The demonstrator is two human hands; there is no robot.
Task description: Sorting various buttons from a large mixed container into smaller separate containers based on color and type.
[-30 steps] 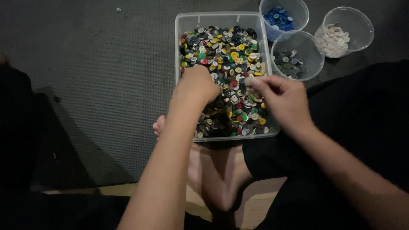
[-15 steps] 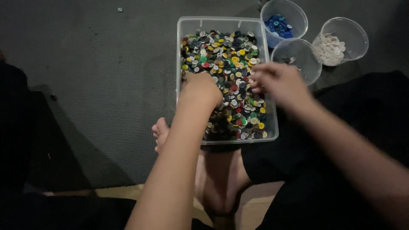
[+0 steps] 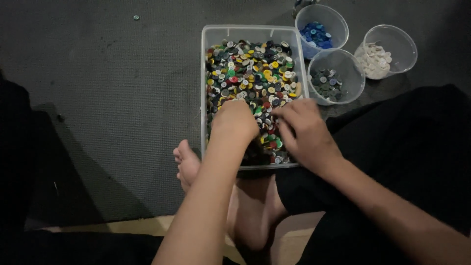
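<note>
A clear plastic bin (image 3: 204, 88) full of mixed coloured buttons (image 3: 250, 68) lies on a dark grey mat in front of me. My left hand (image 3: 234, 119) rests knuckles-up in the near half of the bin, fingers curled down among the buttons. My right hand (image 3: 303, 131) is beside it, fingertips pressed into the pile near the bin's right side. Whether either hand pinches a button is hidden. Three clear cups stand right of the bin: one with blue buttons (image 3: 316, 34), one with grey buttons (image 3: 327, 84), one with white buttons (image 3: 374, 60).
My bare foot (image 3: 187, 164) lies against the bin's near left corner and my black-clad leg (image 3: 407, 147) fills the right. A single loose button (image 3: 136, 17) sits far left on the mat (image 3: 113, 88). Wooden floor (image 3: 132, 226) shows along the mat's near edge.
Both hands have slid toward the near end of the bin. My right hand has dropped lower into the buttons; the view has shifted slightly.
</note>
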